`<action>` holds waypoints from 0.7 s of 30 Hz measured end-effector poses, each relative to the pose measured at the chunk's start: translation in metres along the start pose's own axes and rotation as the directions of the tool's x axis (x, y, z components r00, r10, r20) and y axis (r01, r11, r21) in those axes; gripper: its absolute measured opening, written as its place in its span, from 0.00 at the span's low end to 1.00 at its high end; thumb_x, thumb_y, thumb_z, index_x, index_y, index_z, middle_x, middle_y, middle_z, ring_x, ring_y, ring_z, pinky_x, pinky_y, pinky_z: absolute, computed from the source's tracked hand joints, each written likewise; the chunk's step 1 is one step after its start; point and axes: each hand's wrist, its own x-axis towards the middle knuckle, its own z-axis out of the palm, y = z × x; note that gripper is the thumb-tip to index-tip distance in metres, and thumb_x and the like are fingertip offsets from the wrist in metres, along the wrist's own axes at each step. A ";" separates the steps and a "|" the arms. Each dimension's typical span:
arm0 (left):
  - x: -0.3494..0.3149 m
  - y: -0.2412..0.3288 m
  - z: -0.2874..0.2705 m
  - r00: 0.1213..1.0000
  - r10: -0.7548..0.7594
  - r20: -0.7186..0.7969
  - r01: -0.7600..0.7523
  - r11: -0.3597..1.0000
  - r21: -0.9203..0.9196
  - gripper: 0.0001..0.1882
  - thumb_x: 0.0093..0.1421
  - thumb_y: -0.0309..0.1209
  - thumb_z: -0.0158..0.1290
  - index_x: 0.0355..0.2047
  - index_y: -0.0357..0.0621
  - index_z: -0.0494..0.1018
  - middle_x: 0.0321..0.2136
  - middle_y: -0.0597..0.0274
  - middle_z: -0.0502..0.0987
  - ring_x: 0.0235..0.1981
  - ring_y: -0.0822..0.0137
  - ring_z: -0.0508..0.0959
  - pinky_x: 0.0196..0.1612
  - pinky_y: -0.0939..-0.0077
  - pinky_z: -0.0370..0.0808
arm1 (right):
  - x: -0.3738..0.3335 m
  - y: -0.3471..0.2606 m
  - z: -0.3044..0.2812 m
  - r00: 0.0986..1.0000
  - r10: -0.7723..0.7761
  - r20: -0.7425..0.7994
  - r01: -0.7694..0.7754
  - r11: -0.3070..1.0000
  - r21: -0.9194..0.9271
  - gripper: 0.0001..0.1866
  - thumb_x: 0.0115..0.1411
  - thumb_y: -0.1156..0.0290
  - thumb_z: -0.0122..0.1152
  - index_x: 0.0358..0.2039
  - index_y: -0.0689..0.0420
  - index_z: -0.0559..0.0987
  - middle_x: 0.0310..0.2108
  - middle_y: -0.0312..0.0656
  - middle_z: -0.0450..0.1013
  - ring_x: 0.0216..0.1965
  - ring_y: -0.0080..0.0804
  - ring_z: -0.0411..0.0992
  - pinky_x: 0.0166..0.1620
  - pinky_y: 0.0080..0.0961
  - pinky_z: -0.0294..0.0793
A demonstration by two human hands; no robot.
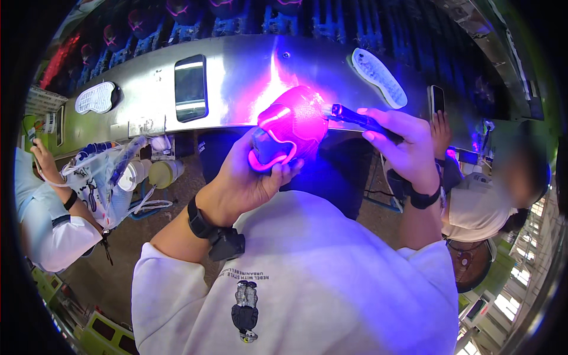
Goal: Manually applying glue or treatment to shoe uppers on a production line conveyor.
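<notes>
My left hand (239, 180) grips a shoe upper (302, 121) near the middle of the view, its fingers wrapped round the dark opening end. The upper glows pink and red under violet light, with a bright wavy line along its edge. In my right hand (408, 148) is a dark-handled brush (358, 116), pinched between thumb and fingers. The pale bristle tip meets or nearly meets the right side of the upper; glare hides the exact contact. Beyond the brush, a white shoe sole (380, 77) lies on the metal bench.
The metal bench (236, 65) carries a dark phone (190, 89) and another white sole (94, 97) at left. Behind it runs a rack (331, 23) with several dark shoes. Co-workers sit at left (59, 225) and right (473, 204). White buckets (135, 173) stand below the bench.
</notes>
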 end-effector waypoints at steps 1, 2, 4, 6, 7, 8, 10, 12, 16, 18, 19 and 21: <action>0.002 0.001 -0.002 0.997 -0.061 0.047 0.063 0.997 -0.043 0.36 0.67 0.53 0.48 0.61 0.33 0.63 0.46 0.32 0.72 0.36 0.51 0.82 0.35 0.72 0.88 | 0.002 0.004 0.004 1.000 0.005 0.000 -0.005 1.000 -0.004 0.21 0.54 0.80 0.70 0.51 0.60 0.83 0.29 0.37 0.78 0.30 0.22 0.74 0.37 0.20 0.72; 0.004 0.000 -0.003 0.988 -0.118 0.098 0.126 0.989 -0.083 0.37 0.66 0.52 0.48 0.61 0.31 0.62 0.45 0.32 0.72 0.34 0.52 0.81 0.34 0.72 0.88 | 0.004 0.009 0.011 0.997 -0.050 -0.059 0.052 0.998 0.032 0.20 0.55 0.77 0.71 0.50 0.59 0.83 0.27 0.38 0.77 0.28 0.23 0.73 0.34 0.20 0.71; 0.006 -0.003 -0.001 0.975 -0.162 0.150 0.180 0.977 -0.118 0.37 0.66 0.52 0.48 0.61 0.30 0.61 0.45 0.32 0.72 0.34 0.52 0.81 0.34 0.73 0.88 | 0.004 0.014 0.024 0.987 -0.103 -0.121 0.110 0.992 0.059 0.20 0.55 0.75 0.72 0.50 0.59 0.84 0.25 0.39 0.75 0.25 0.23 0.72 0.31 0.21 0.69; 0.008 -0.008 0.000 0.958 -0.204 0.203 0.236 0.961 -0.146 0.37 0.66 0.51 0.48 0.62 0.30 0.61 0.44 0.32 0.71 0.34 0.52 0.81 0.33 0.74 0.88 | 0.002 0.016 0.033 0.979 -0.074 -0.190 0.104 0.983 0.149 0.20 0.55 0.73 0.73 0.49 0.58 0.84 0.25 0.38 0.76 0.25 0.24 0.72 0.31 0.21 0.70; 0.009 -0.011 0.000 0.957 -0.201 0.211 0.237 0.958 -0.162 0.39 0.65 0.51 0.48 0.62 0.26 0.59 0.44 0.32 0.71 0.34 0.53 0.81 0.33 0.75 0.87 | -0.001 0.018 0.035 0.978 -0.079 -0.191 0.107 0.984 0.142 0.20 0.55 0.73 0.73 0.49 0.58 0.84 0.25 0.38 0.76 0.25 0.24 0.72 0.31 0.21 0.70; 0.010 -0.014 0.000 0.956 -0.197 0.219 0.237 0.955 -0.178 0.41 0.65 0.52 0.49 0.61 0.23 0.57 0.44 0.32 0.70 0.33 0.54 0.81 0.32 0.76 0.87 | -0.005 0.020 0.036 0.980 -0.094 -0.177 0.113 0.988 0.103 0.20 0.54 0.75 0.73 0.50 0.58 0.84 0.29 0.39 0.77 0.29 0.24 0.73 0.35 0.21 0.71; 0.012 -0.018 0.000 0.959 -0.212 0.187 0.247 0.951 -0.186 0.48 0.64 0.53 0.51 0.63 0.16 0.48 0.43 0.33 0.71 0.31 0.55 0.80 0.29 0.78 0.85 | -0.011 0.026 0.044 0.968 -0.129 -0.216 0.150 0.985 0.082 0.21 0.53 0.74 0.75 0.49 0.57 0.84 0.27 0.38 0.76 0.26 0.25 0.72 0.34 0.22 0.72; 0.012 -0.022 0.001 0.963 -0.218 0.158 0.247 0.949 -0.195 0.56 0.64 0.54 0.52 0.64 0.10 0.39 0.42 0.35 0.71 0.29 0.57 0.79 0.26 0.80 0.83 | -0.018 0.029 0.053 0.960 -0.131 -0.246 0.163 0.980 0.111 0.21 0.53 0.75 0.75 0.49 0.57 0.84 0.27 0.38 0.76 0.26 0.25 0.72 0.34 0.22 0.72; 0.015 -0.030 0.003 0.962 -0.232 0.141 0.257 0.947 -0.192 0.54 0.64 0.55 0.54 0.66 0.15 0.41 0.43 0.35 0.71 0.29 0.57 0.78 0.24 0.82 0.82 | -0.042 0.041 0.064 0.953 -0.085 -0.292 0.143 0.973 0.184 0.23 0.51 0.78 0.74 0.49 0.57 0.84 0.28 0.37 0.76 0.25 0.23 0.72 0.33 0.21 0.72; 0.014 -0.036 0.003 0.959 -0.235 0.161 0.263 0.948 -0.179 0.53 0.63 0.55 0.54 0.67 0.20 0.44 0.44 0.35 0.71 0.29 0.57 0.78 0.24 0.83 0.82 | -0.054 0.047 0.065 0.965 -0.055 -0.258 0.101 0.980 0.171 0.25 0.49 0.81 0.73 0.50 0.57 0.84 0.31 0.39 0.78 0.27 0.22 0.73 0.33 0.19 0.72; 0.014 -0.042 0.008 0.965 -0.167 0.203 0.190 0.977 -0.101 0.49 0.63 0.55 0.54 0.68 0.27 0.48 0.44 0.36 0.72 0.30 0.58 0.78 0.26 0.81 0.82 | -0.060 0.051 0.066 0.963 -0.065 -0.260 0.113 0.978 0.174 0.25 0.49 0.81 0.73 0.50 0.57 0.84 0.31 0.39 0.78 0.27 0.22 0.73 0.33 0.19 0.72; 0.016 -0.043 0.011 0.964 -0.092 0.249 0.100 0.995 -0.018 0.46 0.63 0.54 0.55 0.69 0.35 0.52 0.45 0.37 0.73 0.30 0.58 0.79 0.28 0.80 0.82 | -0.068 0.060 0.066 0.972 0.020 -0.236 0.049 0.958 0.282 0.25 0.50 0.82 0.73 0.51 0.56 0.84 0.34 0.41 0.80 0.28 0.23 0.74 0.35 0.18 0.73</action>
